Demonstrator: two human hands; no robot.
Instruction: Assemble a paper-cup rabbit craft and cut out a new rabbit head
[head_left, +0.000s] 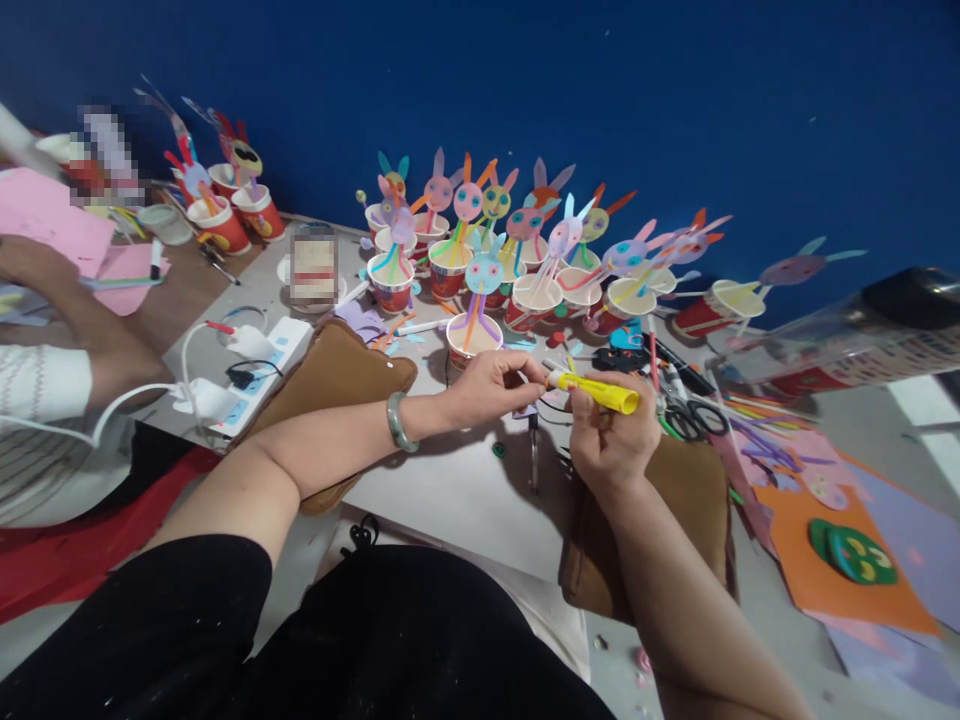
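My right hand (615,435) grips a yellow tube (600,392) with a pale tip, its hollow-looking end toward the right. The tip points at the fingertips of my left hand (491,392), which are pinched together. Something small and orange shows between them, too small to name. Just behind my hands stands a paper cup (474,335) with a light-blue rabbit-eared paper face (484,272) on coloured strips. Below my fingers, a pen (534,450) and a small green piece (499,450) lie on the white table.
Several similar rabbit cups (450,260) line the blue wall. Brown cushions (337,375) lie under my forearms. At left are a power strip (262,370) with cables and another person's arm (90,320). Scissors (694,415), coloured paper (840,560) and a clear bottle (832,345) are at right.
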